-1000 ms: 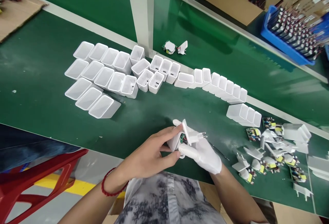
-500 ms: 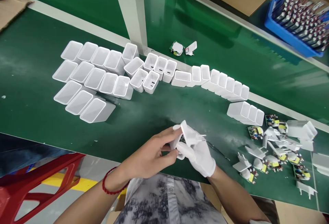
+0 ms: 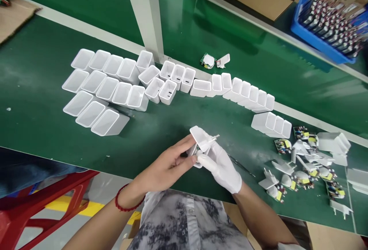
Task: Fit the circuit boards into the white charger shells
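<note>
Over the near edge of the green table, my two hands meet on one white charger. My bare left hand (image 3: pixel 165 167), with a red cord at its wrist, grips the white housing from the left. My right hand (image 3: pixel 222 165), in a white glove, holds the plug cap (image 3: pixel 201 139) with its two metal pins pointing right. The cap sits tilted on the housing's open end, and a bit of circuit board shows in the gap.
Several empty white housings (image 3: pixel 112 89) stand in rows on the green table (image 3: pixel 43 89). Loose plug caps and circuit boards (image 3: pixel 304 165) lie at the right. A grey post (image 3: pixel 142 12) rises behind. A blue bin (image 3: pixel 324 24), cardboard boxes and a red stool (image 3: pixel 34 208) surround the table.
The cap has been tilted further onto the housing and the circuit board is less exposed. Both hands shifted slightly up and left in view.
</note>
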`<state>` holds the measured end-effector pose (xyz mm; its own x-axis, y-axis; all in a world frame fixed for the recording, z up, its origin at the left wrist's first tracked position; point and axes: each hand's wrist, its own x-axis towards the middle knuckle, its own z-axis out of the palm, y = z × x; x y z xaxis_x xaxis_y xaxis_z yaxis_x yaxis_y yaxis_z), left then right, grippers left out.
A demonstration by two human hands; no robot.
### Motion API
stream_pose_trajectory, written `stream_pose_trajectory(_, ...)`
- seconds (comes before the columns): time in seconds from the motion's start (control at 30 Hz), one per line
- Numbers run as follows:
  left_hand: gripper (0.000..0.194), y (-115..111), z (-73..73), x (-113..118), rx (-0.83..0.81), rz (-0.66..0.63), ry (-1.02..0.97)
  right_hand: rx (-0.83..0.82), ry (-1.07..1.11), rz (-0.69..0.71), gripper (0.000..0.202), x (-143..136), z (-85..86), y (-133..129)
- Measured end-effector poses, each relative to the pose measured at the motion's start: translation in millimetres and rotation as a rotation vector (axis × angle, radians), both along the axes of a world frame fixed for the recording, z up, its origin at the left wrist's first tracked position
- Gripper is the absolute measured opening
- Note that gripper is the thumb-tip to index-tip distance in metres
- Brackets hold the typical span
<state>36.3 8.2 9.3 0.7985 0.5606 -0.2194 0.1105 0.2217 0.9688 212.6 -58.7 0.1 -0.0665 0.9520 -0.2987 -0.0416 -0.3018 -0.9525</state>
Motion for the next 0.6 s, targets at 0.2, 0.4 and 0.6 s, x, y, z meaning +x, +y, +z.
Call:
stream_pose_trajectory(0.2,0.053,-11.6,5.5,-3.1,0.110,0.039,0.056,0.006,0.056,-0.042,0.073,-7.1,5.8,-5.9)
stream_pose_trajectory(0.4,0.052,-16.3,3.6,-2.4,0.082,0.028,0.114,0.085,-0.103,-0.083,0.058,-8.4,-0.3,-12.7)
stream_pose_trajectory(0.6,0.052,-12.4,1.3,1.1,0.106,0.043,0.101,0.038,0.087,-0.079,0.073,-8.3,-3.4,-11.2)
